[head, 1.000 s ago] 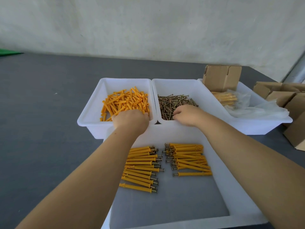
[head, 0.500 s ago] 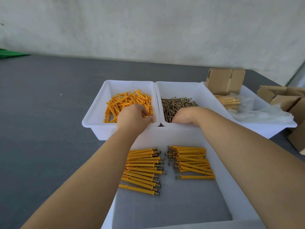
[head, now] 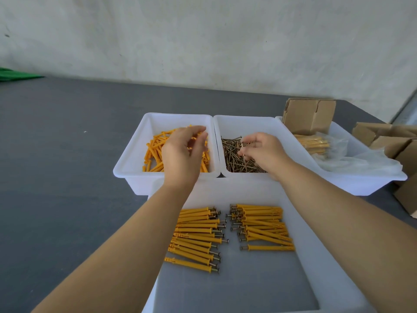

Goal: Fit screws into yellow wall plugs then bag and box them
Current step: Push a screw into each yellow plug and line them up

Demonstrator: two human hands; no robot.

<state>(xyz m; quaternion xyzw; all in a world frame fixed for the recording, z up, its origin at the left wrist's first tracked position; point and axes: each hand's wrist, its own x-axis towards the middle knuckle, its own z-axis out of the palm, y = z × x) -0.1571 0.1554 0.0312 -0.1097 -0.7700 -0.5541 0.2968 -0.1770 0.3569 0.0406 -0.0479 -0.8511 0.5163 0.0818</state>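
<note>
Our left hand [head: 182, 152] hovers with loosely curled fingers over the tub [head: 133, 159] of loose yellow plugs [head: 154, 150]; whether it holds one we cannot tell. Our right hand [head: 262, 150] pinches a screw [head: 242, 147] above the screw tub [head: 259, 124]. In the near tray [head: 316, 256] lie two rows of fitted plugs [head: 264, 227]. At the bench's right edge, a third tub [head: 365, 177] holds bagged plugs [head: 316, 143], with cardboard boxes [head: 309, 115] around it.

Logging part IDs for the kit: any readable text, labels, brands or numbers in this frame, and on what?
None readable.
Cardboard boxes: plain brown, no print visible.
White bins: no labels or markings visible.
Clear bags of plugs: no print visible.
Yellow wall plugs and screws: any markings too small to tell.
</note>
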